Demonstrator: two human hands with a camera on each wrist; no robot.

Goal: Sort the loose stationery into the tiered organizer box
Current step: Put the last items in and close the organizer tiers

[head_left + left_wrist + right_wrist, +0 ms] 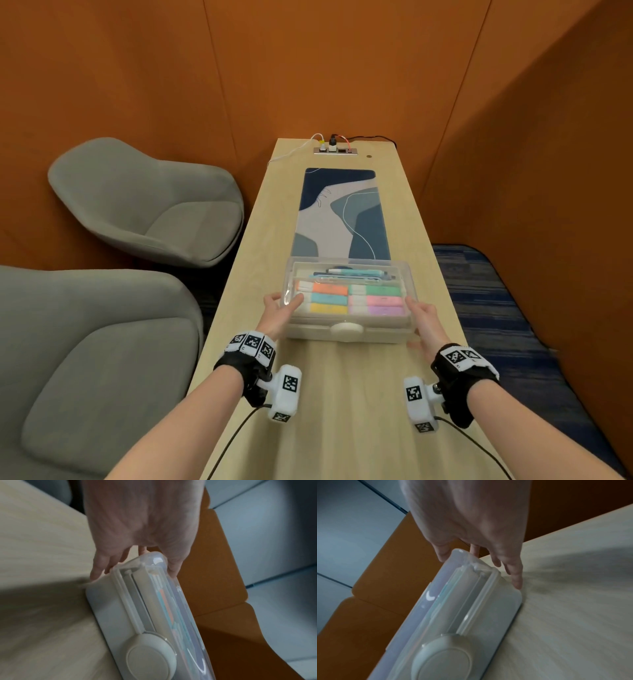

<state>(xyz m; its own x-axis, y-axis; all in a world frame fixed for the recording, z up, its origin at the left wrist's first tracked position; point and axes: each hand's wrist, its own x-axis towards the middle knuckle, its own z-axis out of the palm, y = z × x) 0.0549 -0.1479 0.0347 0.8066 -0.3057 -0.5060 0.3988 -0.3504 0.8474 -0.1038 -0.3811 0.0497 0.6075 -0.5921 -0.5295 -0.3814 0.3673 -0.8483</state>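
Observation:
A clear tiered organizer box [347, 337] sits on the wooden table [342, 394], its lid down. Through the lid I see several pastel highlighters [349, 299] in the front tier and teal pens [356, 273] in the back one. My left hand [279, 306] grips the box's left end, thumb on the lid and fingers at the base. My right hand [421, 317] grips the right end the same way. The wrist views show the box [137, 601] [471, 601] edge-on, with the left hand [140, 543], the right hand [479, 543] and the round cream latch [150, 657].
A blue patterned desk mat [339, 212] lies behind the box. A socket strip [335, 150] with plugged cables sits at the table's far end. Two grey armchairs [144, 202] [85, 359] stand to the left. Orange walls close in behind and on the right.

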